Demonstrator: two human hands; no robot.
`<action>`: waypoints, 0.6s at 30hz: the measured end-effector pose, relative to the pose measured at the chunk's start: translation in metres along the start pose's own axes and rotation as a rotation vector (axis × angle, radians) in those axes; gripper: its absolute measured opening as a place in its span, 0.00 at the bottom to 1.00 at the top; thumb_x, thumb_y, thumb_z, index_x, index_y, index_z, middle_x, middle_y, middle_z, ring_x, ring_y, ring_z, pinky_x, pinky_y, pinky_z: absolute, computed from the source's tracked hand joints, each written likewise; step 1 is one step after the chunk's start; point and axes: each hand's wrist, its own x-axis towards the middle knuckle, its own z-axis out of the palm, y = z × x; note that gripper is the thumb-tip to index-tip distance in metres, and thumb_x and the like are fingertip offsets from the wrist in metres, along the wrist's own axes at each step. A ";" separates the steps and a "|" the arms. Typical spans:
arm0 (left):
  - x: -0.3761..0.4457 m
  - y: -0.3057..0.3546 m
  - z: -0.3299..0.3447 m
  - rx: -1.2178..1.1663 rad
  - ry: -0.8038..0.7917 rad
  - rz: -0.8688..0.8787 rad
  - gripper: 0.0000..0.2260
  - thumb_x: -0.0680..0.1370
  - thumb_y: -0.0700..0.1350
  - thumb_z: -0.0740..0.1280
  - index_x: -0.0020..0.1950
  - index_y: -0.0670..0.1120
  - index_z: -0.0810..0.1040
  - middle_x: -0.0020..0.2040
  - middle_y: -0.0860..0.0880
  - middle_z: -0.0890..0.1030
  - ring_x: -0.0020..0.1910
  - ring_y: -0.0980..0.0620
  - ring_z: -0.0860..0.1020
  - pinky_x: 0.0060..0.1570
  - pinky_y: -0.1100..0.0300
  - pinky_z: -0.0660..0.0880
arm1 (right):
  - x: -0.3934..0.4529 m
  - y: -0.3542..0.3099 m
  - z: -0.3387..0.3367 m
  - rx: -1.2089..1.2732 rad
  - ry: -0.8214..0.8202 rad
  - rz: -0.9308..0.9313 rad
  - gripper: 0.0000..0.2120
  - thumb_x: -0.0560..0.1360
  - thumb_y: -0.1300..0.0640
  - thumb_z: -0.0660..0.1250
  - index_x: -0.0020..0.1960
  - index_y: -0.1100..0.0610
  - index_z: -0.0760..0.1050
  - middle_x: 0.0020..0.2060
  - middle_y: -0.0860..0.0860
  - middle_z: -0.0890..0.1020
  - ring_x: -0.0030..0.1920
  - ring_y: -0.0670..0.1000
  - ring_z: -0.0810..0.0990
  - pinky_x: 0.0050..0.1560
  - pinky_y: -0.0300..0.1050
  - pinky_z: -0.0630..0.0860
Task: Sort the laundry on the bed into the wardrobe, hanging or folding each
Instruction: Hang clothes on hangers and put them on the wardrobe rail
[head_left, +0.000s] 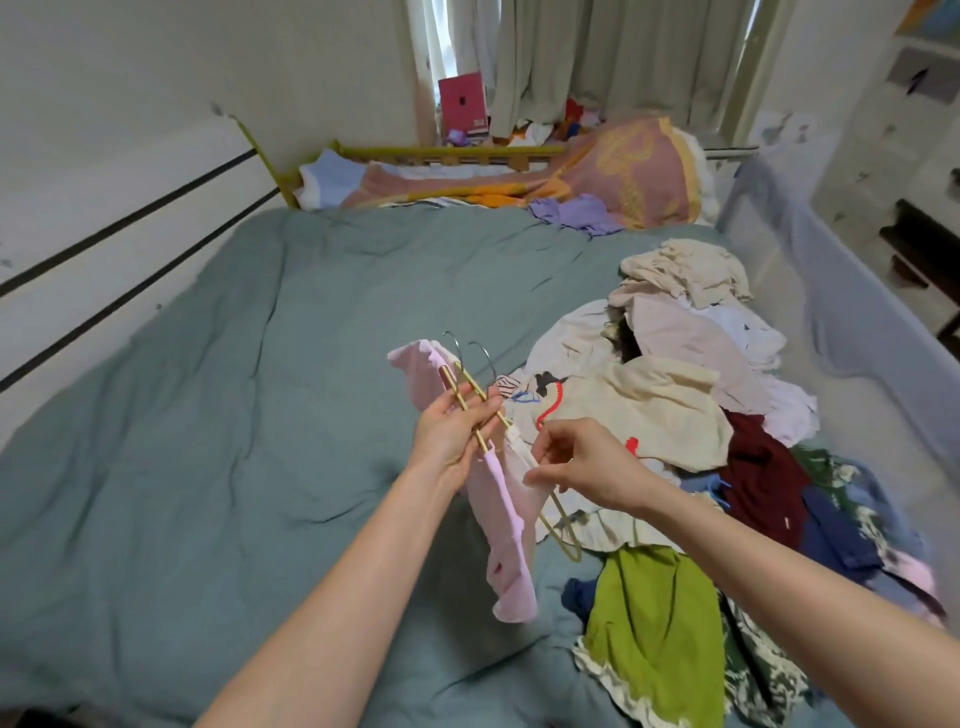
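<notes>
Gripping two gold hangers in your closed left hand, you are pinching what seems a white garment with your right hand fingertips beside the pink garment.

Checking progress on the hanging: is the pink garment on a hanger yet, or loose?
On a hanger: the pink garment is draped over a gold hanger that the left hand grips, and hangs below it.
</notes>
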 end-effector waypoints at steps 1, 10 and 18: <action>0.001 -0.001 -0.005 -0.002 0.008 -0.008 0.10 0.74 0.26 0.66 0.50 0.39 0.74 0.44 0.42 0.82 0.34 0.55 0.83 0.38 0.63 0.81 | 0.000 -0.002 0.004 -0.027 0.018 -0.006 0.08 0.67 0.64 0.76 0.37 0.60 0.76 0.29 0.49 0.76 0.31 0.46 0.73 0.33 0.37 0.70; 0.013 -0.023 -0.021 -0.058 0.066 -0.056 0.03 0.79 0.32 0.62 0.50 0.38 0.70 0.44 0.40 0.80 0.32 0.49 0.84 0.32 0.57 0.81 | -0.014 0.009 0.010 -0.139 0.222 -0.003 0.07 0.69 0.64 0.72 0.34 0.57 0.78 0.30 0.49 0.81 0.32 0.45 0.75 0.35 0.35 0.71; 0.041 -0.043 -0.009 -0.014 0.131 -0.147 0.05 0.81 0.33 0.60 0.46 0.36 0.74 0.37 0.43 0.75 0.36 0.50 0.76 0.34 0.58 0.82 | -0.012 0.069 -0.002 -0.028 0.084 0.204 0.05 0.75 0.62 0.67 0.42 0.60 0.81 0.34 0.49 0.82 0.33 0.44 0.79 0.37 0.37 0.74</action>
